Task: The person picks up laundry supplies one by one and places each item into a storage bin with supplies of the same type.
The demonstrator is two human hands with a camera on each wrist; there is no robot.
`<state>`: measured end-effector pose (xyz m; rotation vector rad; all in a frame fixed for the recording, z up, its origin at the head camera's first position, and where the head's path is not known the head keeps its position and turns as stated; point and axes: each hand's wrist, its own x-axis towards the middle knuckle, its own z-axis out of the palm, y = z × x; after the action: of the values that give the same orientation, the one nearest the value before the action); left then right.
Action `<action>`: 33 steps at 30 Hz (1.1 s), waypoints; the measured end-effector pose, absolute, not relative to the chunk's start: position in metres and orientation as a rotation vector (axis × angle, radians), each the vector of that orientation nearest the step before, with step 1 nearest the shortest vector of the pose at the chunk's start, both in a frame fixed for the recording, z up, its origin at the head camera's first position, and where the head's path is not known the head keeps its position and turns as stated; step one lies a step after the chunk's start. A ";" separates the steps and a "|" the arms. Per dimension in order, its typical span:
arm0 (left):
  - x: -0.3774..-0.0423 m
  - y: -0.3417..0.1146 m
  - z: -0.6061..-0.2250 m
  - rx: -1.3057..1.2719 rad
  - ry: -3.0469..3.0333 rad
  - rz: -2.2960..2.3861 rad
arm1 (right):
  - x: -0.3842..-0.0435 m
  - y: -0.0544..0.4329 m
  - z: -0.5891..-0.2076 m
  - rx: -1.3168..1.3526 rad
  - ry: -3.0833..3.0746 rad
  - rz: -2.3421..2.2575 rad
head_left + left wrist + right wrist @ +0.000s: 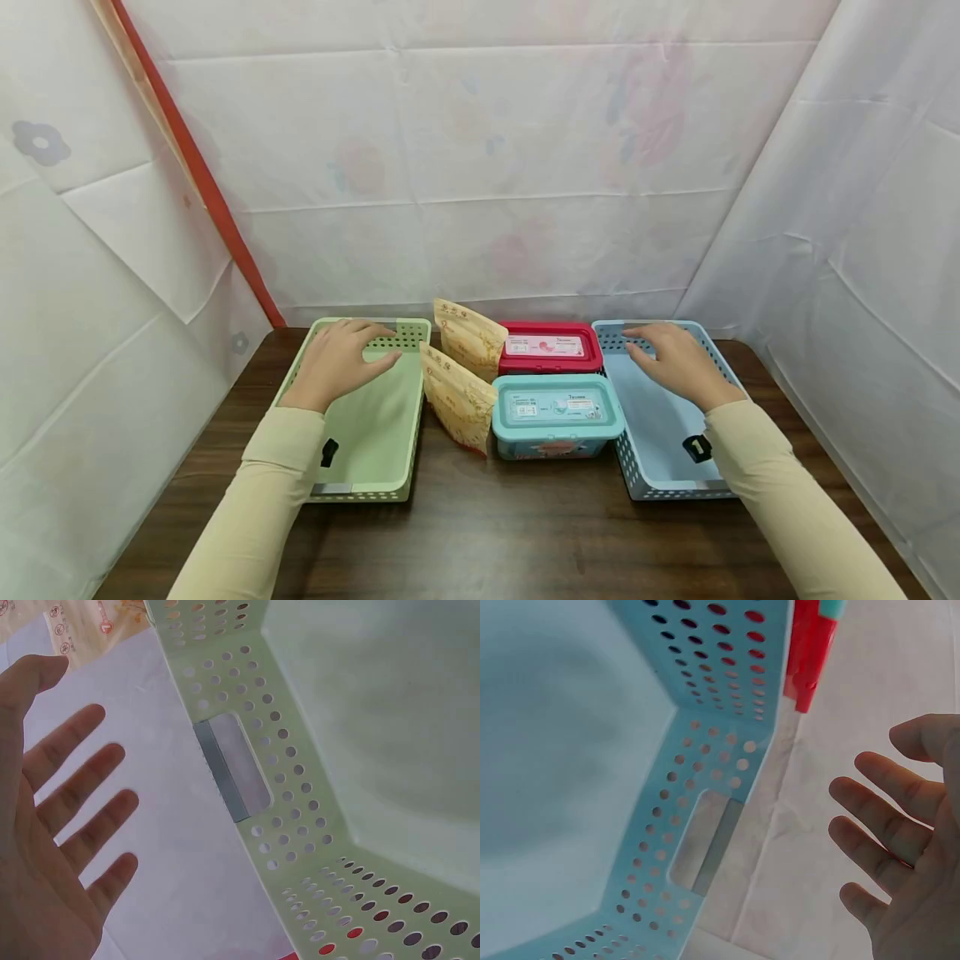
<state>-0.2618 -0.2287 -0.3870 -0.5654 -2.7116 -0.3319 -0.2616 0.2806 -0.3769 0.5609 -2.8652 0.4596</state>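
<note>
My left hand (pixel 339 358) hovers over the green basket (pixel 371 487), its fingers spread and nothing in them. Over on the right, my other hand (pixel 678 360) hangs above the blue basket (pixel 652 417), thumb apart from the fingers, holding nothing. Each wrist view shows the hand's loose fingers apart from the perforated basket end with its grey-edged handle slot. Between the baskets stand two yellow pouches (pixel 457 402), one behind the other. Beside them are a teal lidded box (pixel 558 408) and, behind it, a red lidded box (pixel 551 346).
A dark wooden table (pixel 510 533) carries everything. White printed cloth (pixel 525 167) hangs behind and at both sides, with a red strip (pixel 202 175) at the left corner. A black tag (pixel 697 448) marked 1 is in the blue basket; another black tag (pixel 329 452) is in the green one.
</note>
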 end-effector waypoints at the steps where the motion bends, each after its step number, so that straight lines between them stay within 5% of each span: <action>1: -0.262 -0.229 -0.387 -0.573 -2.706 -0.331 | -0.261 0.279 -0.376 0.561 -2.869 0.475; 33: -0.267 -0.223 -0.387 -0.718 -2.882 -0.971 | -0.240 0.226 -0.366 0.793 -2.834 0.736</action>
<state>-0.2670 -0.2227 -0.3869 -0.7183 -2.8817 -0.9715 -0.2400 0.2264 -0.3661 0.7932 -2.8339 0.7365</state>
